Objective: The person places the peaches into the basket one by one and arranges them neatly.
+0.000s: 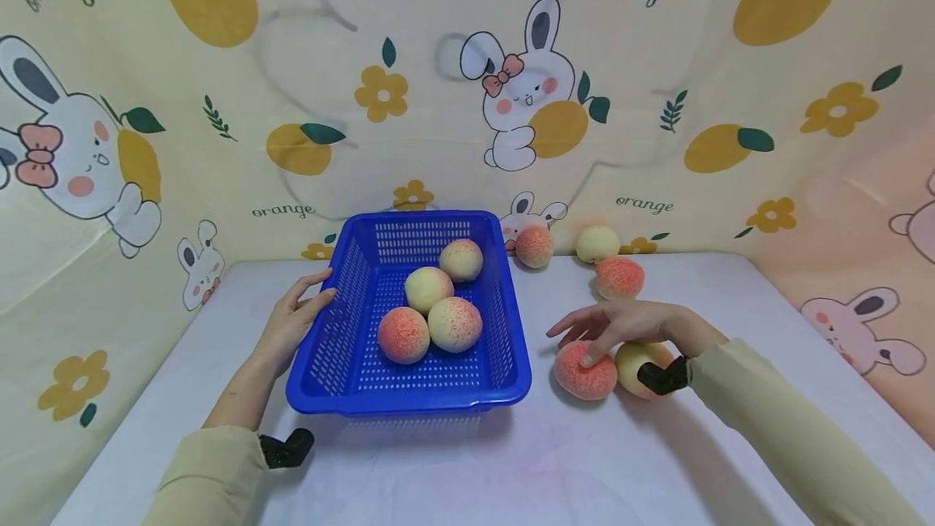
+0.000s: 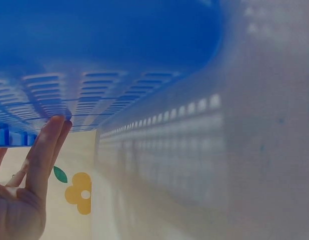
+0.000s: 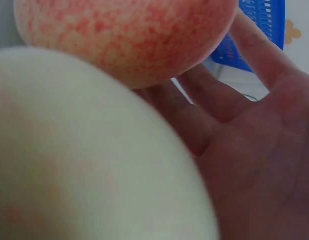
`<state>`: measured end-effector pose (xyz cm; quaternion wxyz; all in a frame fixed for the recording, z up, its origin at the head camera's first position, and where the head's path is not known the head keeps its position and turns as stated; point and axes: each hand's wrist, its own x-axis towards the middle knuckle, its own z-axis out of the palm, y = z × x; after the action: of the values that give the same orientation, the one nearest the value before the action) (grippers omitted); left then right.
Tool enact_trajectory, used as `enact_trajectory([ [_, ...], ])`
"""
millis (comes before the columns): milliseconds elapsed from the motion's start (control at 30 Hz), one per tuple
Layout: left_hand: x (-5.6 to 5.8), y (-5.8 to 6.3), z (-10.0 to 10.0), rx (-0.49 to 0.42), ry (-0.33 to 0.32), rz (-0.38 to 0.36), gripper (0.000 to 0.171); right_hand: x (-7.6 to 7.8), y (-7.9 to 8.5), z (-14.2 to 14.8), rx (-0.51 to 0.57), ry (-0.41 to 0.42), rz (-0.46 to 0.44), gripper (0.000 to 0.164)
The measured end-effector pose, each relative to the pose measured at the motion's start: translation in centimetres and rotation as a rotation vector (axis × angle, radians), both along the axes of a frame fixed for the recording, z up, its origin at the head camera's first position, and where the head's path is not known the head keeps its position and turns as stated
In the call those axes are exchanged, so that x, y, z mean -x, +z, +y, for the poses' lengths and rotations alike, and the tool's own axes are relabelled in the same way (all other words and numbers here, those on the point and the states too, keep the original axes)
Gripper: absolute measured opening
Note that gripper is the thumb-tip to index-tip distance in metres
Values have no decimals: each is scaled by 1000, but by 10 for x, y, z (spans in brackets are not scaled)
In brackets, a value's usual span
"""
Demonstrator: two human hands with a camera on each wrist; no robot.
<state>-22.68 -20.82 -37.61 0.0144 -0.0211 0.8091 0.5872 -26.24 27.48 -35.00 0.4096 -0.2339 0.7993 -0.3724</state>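
A blue plastic basket (image 1: 336,396) stands on the table with several peaches (image 1: 455,324) inside. Against its left side lies my left hand (image 1: 295,319); in the left wrist view the straight fingers (image 2: 44,155) touch the outer slotted wall. Right of the basket, my right hand (image 1: 621,323) hovers over a red peach (image 1: 584,380), its thumb overlapping the top and its fingers loosely extended beyond it. Close beside it sits a pale yellow peach (image 1: 635,360), partly hidden by the right wrist. In the right wrist view, this pale peach (image 3: 94,160) covers much of the palm.
Farther back on the right are a reddish peach (image 1: 619,277), a pale peach (image 1: 597,243) and another red peach (image 1: 535,246) near the basket's back corner. A patterned cloth (image 1: 438,104) with rabbits and oranges hangs behind the white table (image 1: 409,485).
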Motion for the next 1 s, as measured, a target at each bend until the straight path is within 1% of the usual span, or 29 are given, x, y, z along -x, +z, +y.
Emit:
enact_trajectory([
  [100,0,0,0,-7,-8,6,60,1,0,0,-23,5,-14,62],
  [233,1,0,0,-12,-9,8,60,2,1,-2,-40,17,-58,61],
  [400,1,0,0,-10,-9,11,59,2,5,-5,-63,54,-56,57],
  [567,1,-1,0,-6,-9,16,59,2,5,-6,-72,48,-70,52],
  [667,2,-2,0,-5,-11,21,60,2,4,-6,-58,39,-67,51],
  [733,2,-2,0,-4,-11,23,60,3,3,-4,-42,37,-45,50],
  [800,2,-2,0,-7,-10,24,59,3,3,-2,-26,33,-3,49],
  [933,2,-2,1,-15,-11,26,59,3,4,2,-20,-4,108,48],
  [1000,2,-2,0,-17,-8,22,59,4,5,2,-6,-32,135,48],
])
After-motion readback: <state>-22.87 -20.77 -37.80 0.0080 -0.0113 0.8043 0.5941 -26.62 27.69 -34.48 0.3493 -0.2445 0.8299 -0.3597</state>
